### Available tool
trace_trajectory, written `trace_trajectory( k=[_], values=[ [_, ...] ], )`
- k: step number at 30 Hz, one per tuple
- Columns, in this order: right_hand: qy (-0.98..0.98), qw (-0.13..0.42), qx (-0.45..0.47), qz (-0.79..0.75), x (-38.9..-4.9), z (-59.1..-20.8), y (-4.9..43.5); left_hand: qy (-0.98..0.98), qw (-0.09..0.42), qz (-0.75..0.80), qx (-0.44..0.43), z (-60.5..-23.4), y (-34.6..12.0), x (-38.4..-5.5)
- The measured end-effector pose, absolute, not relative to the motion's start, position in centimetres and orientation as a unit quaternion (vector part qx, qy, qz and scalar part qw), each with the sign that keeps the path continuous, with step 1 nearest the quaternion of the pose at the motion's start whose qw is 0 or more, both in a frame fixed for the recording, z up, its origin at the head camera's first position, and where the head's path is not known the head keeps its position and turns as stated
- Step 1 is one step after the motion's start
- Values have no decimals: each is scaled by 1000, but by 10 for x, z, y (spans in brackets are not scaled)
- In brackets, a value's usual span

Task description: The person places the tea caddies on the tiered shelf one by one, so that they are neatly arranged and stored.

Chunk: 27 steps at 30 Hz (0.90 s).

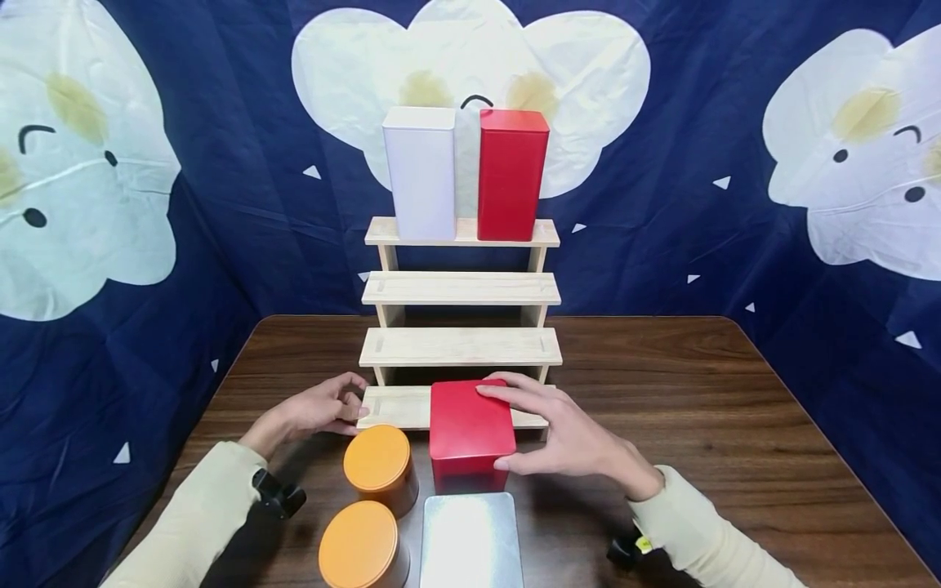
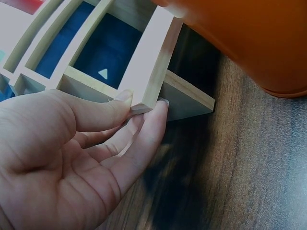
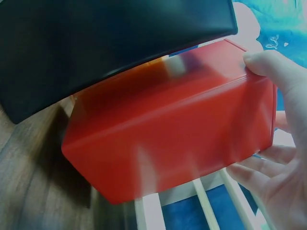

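My left hand (image 1: 320,406) pinches the left end of the lowest step of a pale wooden stepped rack (image 1: 460,347); the left wrist view has thumb and fingertips on either side of the board (image 2: 152,52). With my right hand (image 1: 562,425) I hold a red square tin (image 1: 470,420) near its lid, thumb on the near side and fingers over the right and far edges. This tin stands upright in front of the lowest step, covering part of it in the head view. Whether its base touches the table is hard to tell.
Two orange-lidded round tins (image 1: 377,459) and a silver-topped tin (image 1: 471,539) stand close in front. On the rack's top step are a white tall tin (image 1: 421,173) and another red tall tin (image 1: 512,175). Brown wooden table (image 1: 662,408); blue cloth backdrop (image 1: 243,163) behind.
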State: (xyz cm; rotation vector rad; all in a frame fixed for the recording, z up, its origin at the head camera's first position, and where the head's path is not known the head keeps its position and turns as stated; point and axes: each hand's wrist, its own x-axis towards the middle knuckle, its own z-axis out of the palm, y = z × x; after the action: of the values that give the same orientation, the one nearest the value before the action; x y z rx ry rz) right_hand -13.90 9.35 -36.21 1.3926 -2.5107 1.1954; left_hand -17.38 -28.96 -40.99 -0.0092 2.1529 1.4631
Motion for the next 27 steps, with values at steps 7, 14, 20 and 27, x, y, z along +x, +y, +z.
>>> trace_trajectory(
  k=[7, 14, 20, 27],
  values=[
    [-795, 16, 456, 400, -140, -349, 95, 797, 266, 542, 5, -410, -290, -173],
    [-801, 25, 452, 390, -143, -333, 95, 799, 263, 541, -6, -411, -290, -174],
    [-803, 31, 453, 387, -145, -321, 92, 799, 263, 541, 1, -409, -290, -174],
    [-790, 53, 467, 394, -151, -309, 89, 800, 261, 541, 3, -409, -288, -173]
  ],
)
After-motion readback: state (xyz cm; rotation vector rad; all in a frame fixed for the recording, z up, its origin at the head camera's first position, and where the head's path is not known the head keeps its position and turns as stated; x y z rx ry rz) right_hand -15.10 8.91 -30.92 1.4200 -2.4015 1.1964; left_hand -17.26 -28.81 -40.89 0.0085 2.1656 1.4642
